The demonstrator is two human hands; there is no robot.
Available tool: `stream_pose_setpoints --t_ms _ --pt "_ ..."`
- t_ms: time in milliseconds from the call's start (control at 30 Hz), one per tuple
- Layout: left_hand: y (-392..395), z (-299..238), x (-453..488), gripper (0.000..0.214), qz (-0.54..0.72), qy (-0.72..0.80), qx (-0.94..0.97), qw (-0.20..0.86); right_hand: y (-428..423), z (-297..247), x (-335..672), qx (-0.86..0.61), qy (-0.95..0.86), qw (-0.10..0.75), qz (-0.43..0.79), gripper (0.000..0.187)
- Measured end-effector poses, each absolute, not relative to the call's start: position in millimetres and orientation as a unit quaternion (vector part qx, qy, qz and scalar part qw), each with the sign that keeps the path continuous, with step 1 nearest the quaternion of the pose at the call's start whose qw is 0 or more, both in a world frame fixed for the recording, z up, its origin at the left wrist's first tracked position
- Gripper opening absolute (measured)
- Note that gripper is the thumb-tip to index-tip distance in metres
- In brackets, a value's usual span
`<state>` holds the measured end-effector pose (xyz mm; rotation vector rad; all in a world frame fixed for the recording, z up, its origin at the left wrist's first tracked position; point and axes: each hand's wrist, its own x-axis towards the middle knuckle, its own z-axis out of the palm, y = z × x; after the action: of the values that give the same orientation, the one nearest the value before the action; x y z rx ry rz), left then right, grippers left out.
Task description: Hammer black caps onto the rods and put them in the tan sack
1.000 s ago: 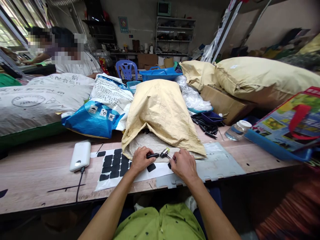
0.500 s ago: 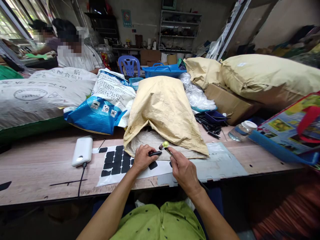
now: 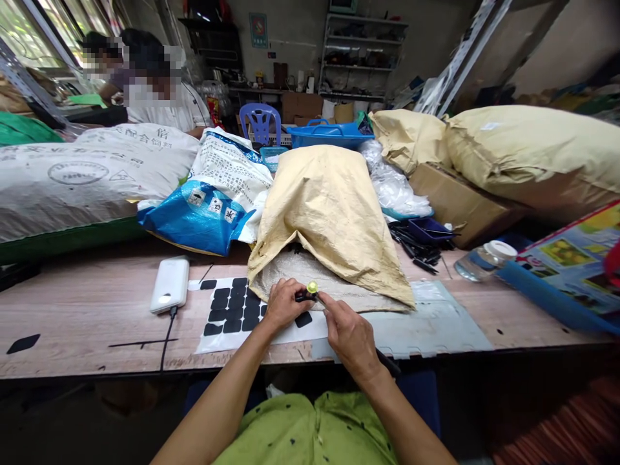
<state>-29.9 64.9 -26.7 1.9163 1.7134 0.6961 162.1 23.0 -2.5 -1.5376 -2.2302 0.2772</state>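
Observation:
My left hand point(image 3: 285, 302) is closed on a small black pen-like piece point(image 3: 301, 296) just in front of the open mouth of a tan woven sack point(image 3: 320, 206). With my right hand point(image 3: 351, 332) I grip a small mallet point(image 3: 312, 287) by its thin handle. The mallet's yellow-green round head is right at the black piece; whether they touch I cannot tell. Below my wrist shows the handle's dark end. Under my left forearm lies a white sheet point(image 3: 206, 342) bearing rows of black rounded stickers, one of them point(image 3: 303, 319) near my hands.
A white power bank point(image 3: 170, 284) with a cable lies left. Black pen-like parts point(image 3: 416, 248) are piled right, near a clear jar point(image 3: 484, 260) and a printed bag point(image 3: 566, 252). A blue-white sack point(image 3: 208, 200) stands left of the tan one. Two people sit at the far left.
The mallet head has moved left and slightly down to the black piece in my left hand. My hands are closer together. The whole view has shifted a little.

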Motion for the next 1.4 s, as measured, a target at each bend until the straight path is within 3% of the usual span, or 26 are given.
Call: stream_pose_setpoints --t_ms 233,500,667,900,1200,1400 --pt "64 -25 -30 0.017 0.26 0.626 0.693 0.246 35 -6 178 -0.581 -0.772 0.249 0.069 0.039" --pt "64 -25 -32 0.018 0.246 0.624 0.697 0.253 51 -22 200 -0.595 -0.772 0.216 -0.052 0.033" --pt "63 -29 -37 0.019 0.258 0.595 0.716 0.259 48 -18 195 -0.586 -0.768 0.259 -0.017 0.029" --pt "61 -33 -42 0.021 0.291 0.537 0.746 0.266 49 -12 176 -0.471 -0.824 0.284 0.138 0.02" --pt "60 -41 -43 0.023 0.283 0.522 0.764 0.254 52 -13 166 -0.46 -0.855 0.214 0.106 0.012" --pt "62 -43 -45 0.021 0.281 0.523 0.762 0.259 56 -17 156 -0.456 -0.859 0.224 0.058 0.013"
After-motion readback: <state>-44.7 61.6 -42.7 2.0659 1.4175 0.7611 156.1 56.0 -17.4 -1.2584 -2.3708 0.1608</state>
